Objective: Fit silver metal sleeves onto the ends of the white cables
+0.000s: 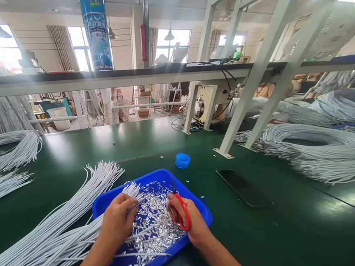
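Note:
Over the left part of a blue tray [191,199], my left hand [118,216] is closed in a pinch on the end of a white cable [89,233]; a thin dark strand shows at the fingertips. My right hand [191,219] is closed around red-handled scissors [185,217], their dark blades pointing up and away from me. In the tray lies a heap of small silvery metal pieces [159,228]. A bundle of white cables [60,217] runs from the lower left, some ends reaching over the tray. The scissors and the cable end are apart.
A blue cap [182,161] and a dark phone [241,188] lie on the green table [297,230]. Coiled cables [325,147] rest at the right, more bundles [4,150] at the left. Metal posts [247,110] hold a shelf [155,72] bearing a blue spray can [96,30].

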Demonstrator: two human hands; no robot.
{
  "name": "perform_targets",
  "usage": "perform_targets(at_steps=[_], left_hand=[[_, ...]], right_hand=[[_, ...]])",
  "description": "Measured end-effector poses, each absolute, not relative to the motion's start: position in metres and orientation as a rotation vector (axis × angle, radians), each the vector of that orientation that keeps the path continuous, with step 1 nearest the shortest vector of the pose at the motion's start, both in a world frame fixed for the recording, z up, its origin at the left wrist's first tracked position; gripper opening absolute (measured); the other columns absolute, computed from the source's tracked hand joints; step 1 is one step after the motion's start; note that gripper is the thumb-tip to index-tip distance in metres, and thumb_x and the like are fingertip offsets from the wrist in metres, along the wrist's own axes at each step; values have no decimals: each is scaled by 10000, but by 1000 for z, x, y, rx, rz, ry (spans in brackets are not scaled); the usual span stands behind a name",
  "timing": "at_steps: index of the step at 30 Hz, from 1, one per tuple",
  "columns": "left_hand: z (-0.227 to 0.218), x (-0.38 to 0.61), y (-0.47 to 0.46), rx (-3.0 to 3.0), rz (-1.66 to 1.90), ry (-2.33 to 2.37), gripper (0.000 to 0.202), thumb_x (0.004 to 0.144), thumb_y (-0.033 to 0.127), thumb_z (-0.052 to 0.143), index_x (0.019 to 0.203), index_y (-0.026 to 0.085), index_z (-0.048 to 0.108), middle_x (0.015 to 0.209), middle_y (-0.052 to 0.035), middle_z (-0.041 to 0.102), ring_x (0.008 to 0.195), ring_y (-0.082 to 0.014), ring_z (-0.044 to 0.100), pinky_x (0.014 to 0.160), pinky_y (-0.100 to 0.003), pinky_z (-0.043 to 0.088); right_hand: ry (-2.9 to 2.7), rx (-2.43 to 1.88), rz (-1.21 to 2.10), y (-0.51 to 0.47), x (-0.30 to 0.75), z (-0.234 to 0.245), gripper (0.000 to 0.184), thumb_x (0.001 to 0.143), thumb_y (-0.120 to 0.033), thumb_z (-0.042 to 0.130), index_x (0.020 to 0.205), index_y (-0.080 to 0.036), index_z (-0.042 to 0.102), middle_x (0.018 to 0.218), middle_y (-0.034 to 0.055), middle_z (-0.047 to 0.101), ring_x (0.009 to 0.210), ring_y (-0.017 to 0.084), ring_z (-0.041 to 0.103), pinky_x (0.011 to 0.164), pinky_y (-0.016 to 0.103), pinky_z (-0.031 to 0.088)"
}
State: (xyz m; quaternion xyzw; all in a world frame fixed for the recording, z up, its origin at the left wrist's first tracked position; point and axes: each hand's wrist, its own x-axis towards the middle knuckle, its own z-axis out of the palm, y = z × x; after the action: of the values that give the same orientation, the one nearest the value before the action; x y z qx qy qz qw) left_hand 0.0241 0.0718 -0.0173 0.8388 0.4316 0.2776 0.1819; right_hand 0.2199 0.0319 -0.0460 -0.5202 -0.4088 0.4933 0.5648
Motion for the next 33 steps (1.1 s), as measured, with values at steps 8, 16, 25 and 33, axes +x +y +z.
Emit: perform_targets(at_steps=[8,16,25,33], left_hand=[[-25,31,81,2400,807,1517,138,774,282,585,818,242,709,786,-37,673,793,-213,577,657,-278,420],[-18,16,72,1628,924,1113,226,648,346,713,774,157,706,630,-4,605,589,-129,509,580,-238,403],[-17,20,67,1627,936,990,179,678,309,677,772,163,722,643,12,489,573,-107,431,513,-218,345],[-14,23,62,1921,1013,1111,140,697,279,660,756,162,709,623,5,515,537,-109,438,514,-228,345]], right_hand=[[-1597,-1480,839,27,219,-44,342,755,-506,557,719,-167,592,649,-14,537,605,127,464,541,218,335],[-1782,-1645,652,20,209,-32,333,748,-438,574,554,-172,527,580,-27,516,560,110,425,503,213,247],[-1820,-1684,637,19,203,-37,432,723,-390,577,463,-173,308,489,-54,341,487,87,311,476,239,159],[-1809,-1644,724,19,203,-40,470,739,-411,570,471,-172,267,489,-53,293,491,85,283,472,240,149]])
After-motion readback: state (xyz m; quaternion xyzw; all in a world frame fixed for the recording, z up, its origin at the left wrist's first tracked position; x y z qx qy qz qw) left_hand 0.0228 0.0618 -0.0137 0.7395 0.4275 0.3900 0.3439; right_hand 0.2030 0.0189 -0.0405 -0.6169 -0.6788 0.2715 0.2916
